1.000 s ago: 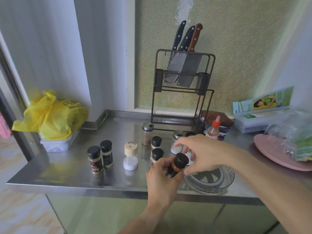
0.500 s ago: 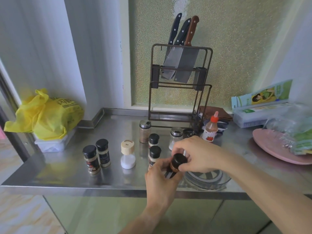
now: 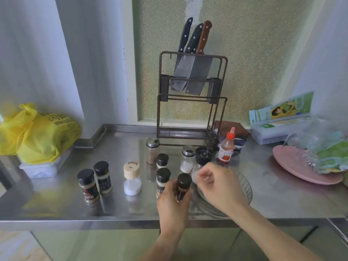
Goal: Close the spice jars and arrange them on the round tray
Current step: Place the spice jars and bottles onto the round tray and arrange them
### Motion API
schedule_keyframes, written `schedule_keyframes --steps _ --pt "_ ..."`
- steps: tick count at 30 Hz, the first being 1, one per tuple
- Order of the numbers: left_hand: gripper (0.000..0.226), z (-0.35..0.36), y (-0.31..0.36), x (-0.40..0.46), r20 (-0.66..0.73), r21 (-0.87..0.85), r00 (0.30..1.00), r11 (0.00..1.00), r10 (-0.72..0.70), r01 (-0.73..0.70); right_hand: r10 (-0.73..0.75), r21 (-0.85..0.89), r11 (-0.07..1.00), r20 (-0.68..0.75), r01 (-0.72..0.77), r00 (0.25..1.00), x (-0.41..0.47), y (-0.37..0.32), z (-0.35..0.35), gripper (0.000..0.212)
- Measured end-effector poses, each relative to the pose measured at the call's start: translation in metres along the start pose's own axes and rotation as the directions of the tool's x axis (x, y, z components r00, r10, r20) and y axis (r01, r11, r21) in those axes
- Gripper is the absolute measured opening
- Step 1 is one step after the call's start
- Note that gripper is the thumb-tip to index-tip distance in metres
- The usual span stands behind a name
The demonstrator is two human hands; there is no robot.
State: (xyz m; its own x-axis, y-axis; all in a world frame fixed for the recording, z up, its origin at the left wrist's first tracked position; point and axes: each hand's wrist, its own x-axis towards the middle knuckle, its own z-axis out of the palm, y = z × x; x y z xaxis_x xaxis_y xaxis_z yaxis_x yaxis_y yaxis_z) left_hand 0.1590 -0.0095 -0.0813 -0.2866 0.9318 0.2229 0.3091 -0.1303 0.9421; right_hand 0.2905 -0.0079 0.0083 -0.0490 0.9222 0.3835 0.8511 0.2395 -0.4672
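On the steel counter (image 3: 56,200), left hand (image 3: 172,204) gripping a dark spice jar (image 3: 183,187) with black cap on, right hand (image 3: 220,183) loosely curled, empty, over the glass round tray (image 3: 246,187), other jars beside

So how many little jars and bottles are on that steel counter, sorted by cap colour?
Black-capped jars: 6, one of them in the left hand
Silver-capped jars: 2
Beige-capped jar: 1
Red-capped bottle: 1
Total: 10
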Motion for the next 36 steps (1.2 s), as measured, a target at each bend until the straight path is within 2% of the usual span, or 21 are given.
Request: schedule_keyframes --steps 3,4,6,10,12,14,17,20,22,24,26,28,30,31,33,36 --pt "0.039 0.005 -0.006 0.003 0.010 0.026 1.000 0.999 0.018 -0.019 0.172 0.063 0.985 -0.171 -0.164 0.970 0.013 0.023 -0.014 0.011" --pt "0.040 0.006 -0.007 0.004 0.017 0.045 1.000 0.999 0.026 -0.027 0.213 0.100 0.975 -0.195 -0.197 0.957 0.024 0.027 -0.021 0.006" --pt "0.037 0.007 -0.009 0.004 0.010 0.096 0.999 0.995 0.039 -0.040 0.263 0.128 0.961 -0.169 -0.244 0.950 0.051 0.028 -0.037 0.016" --pt "0.036 0.012 -0.019 0.006 0.007 0.153 0.997 0.985 0.079 -0.079 0.181 -0.093 0.982 0.168 -0.167 0.969 0.111 0.001 -0.047 0.046" --pt "0.043 0.015 -0.024 0.007 0.000 0.174 0.995 0.980 0.099 -0.097 0.170 -0.212 0.972 0.320 -0.105 0.932 0.137 -0.014 -0.032 0.057" --pt "0.054 0.016 -0.024 0.006 -0.001 0.193 0.994 0.975 0.108 -0.106 0.191 -0.324 0.945 0.445 -0.042 0.875 0.157 -0.023 -0.012 0.054" --pt "0.076 0.014 -0.018 0.001 -0.041 0.295 0.991 0.949 0.127 -0.109 0.226 -0.431 0.901 0.539 0.036 0.811 0.170 -0.029 0.017 0.038" --pt "0.097 -0.005 0.005 -0.012 -0.068 0.341 0.967 0.916 0.247 -0.210 0.232 -0.459 0.887 0.540 0.052 0.809 0.172 -0.028 0.031 0.042" --pt "0.086 -0.028 0.038 -0.019 -0.093 0.258 0.927 0.908 0.363 -0.329 0.236 -0.481 0.875 0.534 0.061 0.812 0.173 -0.027 0.036 0.037" --pt "0.058 -0.052 0.074 -0.008 -0.117 0.133 0.874 0.880 0.471 -0.457 0.246 -0.489 0.871 0.523 0.050 0.816 0.173 -0.025 0.038 0.032" --pt "0.031 -0.069 0.102 0.026 -0.118 0.032 0.856 0.864 0.503 -0.503 0.256 -0.493 0.869 0.521 0.042 0.814 0.174 -0.025 0.038 0.030" --pt "0.020 -0.077 0.111 0.081 -0.082 0.150 0.878 0.877 0.471 -0.456 0.257 -0.497 0.865 0.547 0.063 0.797 0.175 -0.025 0.039 0.031" --pt "0.032 -0.076 0.101 0.145 0.068 0.408 0.939 0.849 0.337 -0.335 0.271 -0.504 0.861 0.561 0.063 0.782 0.175 -0.025 0.041 0.047" --pt "0.043 -0.073 0.091 0.173 0.168 0.538 0.959 0.794 0.227 -0.283 0.281 -0.505 0.862 0.559 0.051 0.780 0.175 -0.024 0.044 0.055" --pt "0.060 -0.067 0.070 0.214 0.325 0.678 0.944 0.680 0.061 -0.277 0.291 -0.501 0.865 0.559 0.037 0.777 0.176 -0.021 0.050 0.060" --pt "0.072 -0.055 0.048 0.244 0.479 0.720 0.874 0.606 -0.082 -0.338 0.287 -0.492 0.870 0.548 0.024 0.786 0.180 -0.016 0.054 0.061"
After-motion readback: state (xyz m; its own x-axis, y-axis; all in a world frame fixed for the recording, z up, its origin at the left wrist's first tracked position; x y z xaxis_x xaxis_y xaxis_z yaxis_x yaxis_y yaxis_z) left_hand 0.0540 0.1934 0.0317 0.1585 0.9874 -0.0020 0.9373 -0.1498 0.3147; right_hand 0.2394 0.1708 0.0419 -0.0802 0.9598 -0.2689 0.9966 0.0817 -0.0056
